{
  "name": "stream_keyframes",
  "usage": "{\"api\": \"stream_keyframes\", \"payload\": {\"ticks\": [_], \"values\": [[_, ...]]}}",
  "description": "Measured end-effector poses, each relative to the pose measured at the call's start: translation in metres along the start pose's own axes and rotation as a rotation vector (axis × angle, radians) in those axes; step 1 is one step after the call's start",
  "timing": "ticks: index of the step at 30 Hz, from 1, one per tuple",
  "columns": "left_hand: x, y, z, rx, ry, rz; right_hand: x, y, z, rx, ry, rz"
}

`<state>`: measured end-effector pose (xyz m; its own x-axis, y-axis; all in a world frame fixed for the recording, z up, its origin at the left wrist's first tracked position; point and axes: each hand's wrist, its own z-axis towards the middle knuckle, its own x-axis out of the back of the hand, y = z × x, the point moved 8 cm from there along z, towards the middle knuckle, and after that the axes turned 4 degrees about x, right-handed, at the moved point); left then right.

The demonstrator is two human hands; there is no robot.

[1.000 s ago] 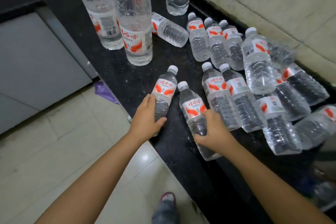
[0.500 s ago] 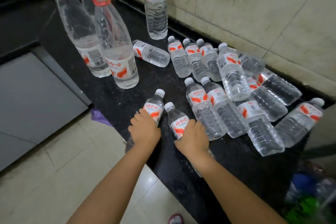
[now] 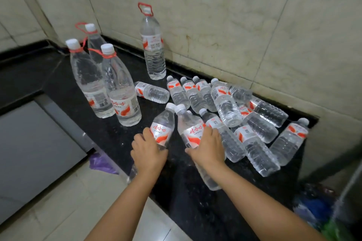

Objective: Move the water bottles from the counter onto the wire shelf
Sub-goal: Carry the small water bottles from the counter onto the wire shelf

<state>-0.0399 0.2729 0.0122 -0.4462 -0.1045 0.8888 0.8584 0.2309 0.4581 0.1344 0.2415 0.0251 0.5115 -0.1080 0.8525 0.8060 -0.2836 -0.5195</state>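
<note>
Head cam: the left hand (image 3: 148, 151) grips one small bottle (image 3: 161, 130) and the right hand (image 3: 208, 147) grips another (image 3: 193, 133), both mid-frame, caps tilted up over the black counter (image 3: 176, 197). The rest of the small bottles (image 3: 252, 129) lie jumbled at centre right, four big ones (image 3: 119, 88) upper left. No wire shelf in view. I'd squeeze at the labels and lift straight up so neighbours don't roll.
</note>
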Motion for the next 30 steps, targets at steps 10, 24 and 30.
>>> {"api": "stream_keyframes", "payload": {"ticks": [10, 24, 30], "values": [[0.107, 0.171, -0.056, -0.372, 0.277, -0.447, 0.22, -0.005, -0.033, 0.094, 0.55, 0.145], [0.066, 0.409, -0.292, -0.684, 0.008, -0.863, 0.465, 0.228, -0.188, -0.081, 1.003, 0.063], [0.025, 0.471, -0.334, -0.562, -0.109, -0.997, 0.479, 0.321, -0.2, -0.102, 0.988, 0.107]]}}
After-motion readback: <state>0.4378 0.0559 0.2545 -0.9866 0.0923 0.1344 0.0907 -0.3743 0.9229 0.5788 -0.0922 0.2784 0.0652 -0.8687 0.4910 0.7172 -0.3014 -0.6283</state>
